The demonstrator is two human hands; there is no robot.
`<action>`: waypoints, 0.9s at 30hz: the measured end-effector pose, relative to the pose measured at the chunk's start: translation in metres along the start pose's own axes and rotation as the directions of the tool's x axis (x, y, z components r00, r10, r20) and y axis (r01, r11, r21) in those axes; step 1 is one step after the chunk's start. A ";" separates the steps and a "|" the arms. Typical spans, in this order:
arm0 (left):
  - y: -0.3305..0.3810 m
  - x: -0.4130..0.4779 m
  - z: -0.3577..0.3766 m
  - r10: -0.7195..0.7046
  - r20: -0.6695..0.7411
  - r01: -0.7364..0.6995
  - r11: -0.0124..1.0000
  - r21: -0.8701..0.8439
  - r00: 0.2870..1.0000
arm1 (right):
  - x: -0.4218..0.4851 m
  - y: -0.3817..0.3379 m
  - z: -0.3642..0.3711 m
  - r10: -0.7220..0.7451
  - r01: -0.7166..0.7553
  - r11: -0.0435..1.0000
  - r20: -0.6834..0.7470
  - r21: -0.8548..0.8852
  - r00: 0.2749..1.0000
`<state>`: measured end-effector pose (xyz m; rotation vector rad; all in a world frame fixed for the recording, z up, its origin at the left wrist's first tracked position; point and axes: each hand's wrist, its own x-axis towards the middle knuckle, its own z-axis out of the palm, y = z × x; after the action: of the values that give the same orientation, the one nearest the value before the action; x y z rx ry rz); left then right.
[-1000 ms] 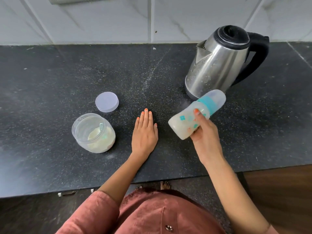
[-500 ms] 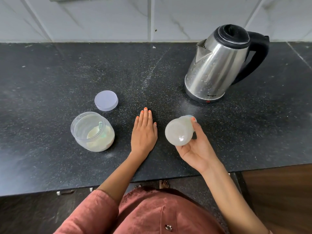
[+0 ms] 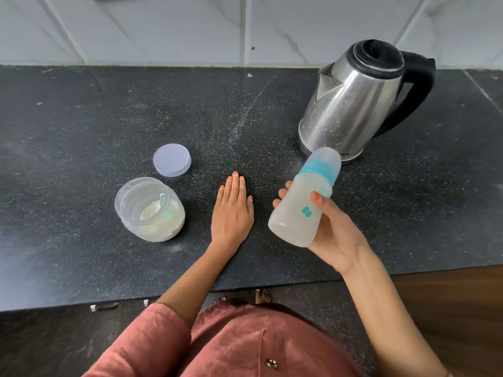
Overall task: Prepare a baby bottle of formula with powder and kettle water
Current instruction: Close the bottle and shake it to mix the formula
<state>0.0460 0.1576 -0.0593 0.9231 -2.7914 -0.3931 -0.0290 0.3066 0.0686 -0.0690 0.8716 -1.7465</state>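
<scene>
Baby bottle (image 3: 300, 205) tilted, capped, gripped by right hand (image 3: 330, 229) above counter, left hand (image 3: 231, 213) flat, fingers straight

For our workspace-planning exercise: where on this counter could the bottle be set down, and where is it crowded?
Bare counter runs from the lid back to the wall tiles, left of the kettle; another patch lies right of the right hand. Crowded: jar, lid, left hand and bottle cluster in front.

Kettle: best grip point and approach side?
Wrap the black handle, coming from the right. It loops off the kettle's right side, opposite the spout on the left, and the gap admits fingers; the steel body is wide, possibly hot.
</scene>
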 end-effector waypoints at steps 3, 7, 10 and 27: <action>0.000 0.000 0.001 -0.001 -0.002 0.001 1.000 0.002 1.000 | -0.004 -0.007 -0.001 -0.135 0.129 0.901 0.014 -0.413 0.991; 0.001 0.000 -0.001 -0.004 -0.009 0.004 1.000 0.000 1.000 | -0.005 -0.016 -0.002 -0.328 0.206 0.671 -0.036 -0.712 0.944; 0.000 0.000 0.002 -0.001 -0.001 0.001 1.000 0.003 1.000 | 0.000 -0.025 -0.005 -0.452 0.364 0.815 -0.101 -0.451 0.886; 0.001 0.000 0.001 -0.012 -0.004 0.011 1.000 -0.010 1.000 | -0.007 0.007 0.005 -0.314 0.153 0.879 -0.305 -0.452 0.899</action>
<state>0.0452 0.1579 -0.0599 0.9372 -2.7790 -0.4055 -0.0182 0.3089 0.0706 -0.1376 1.5721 -1.7993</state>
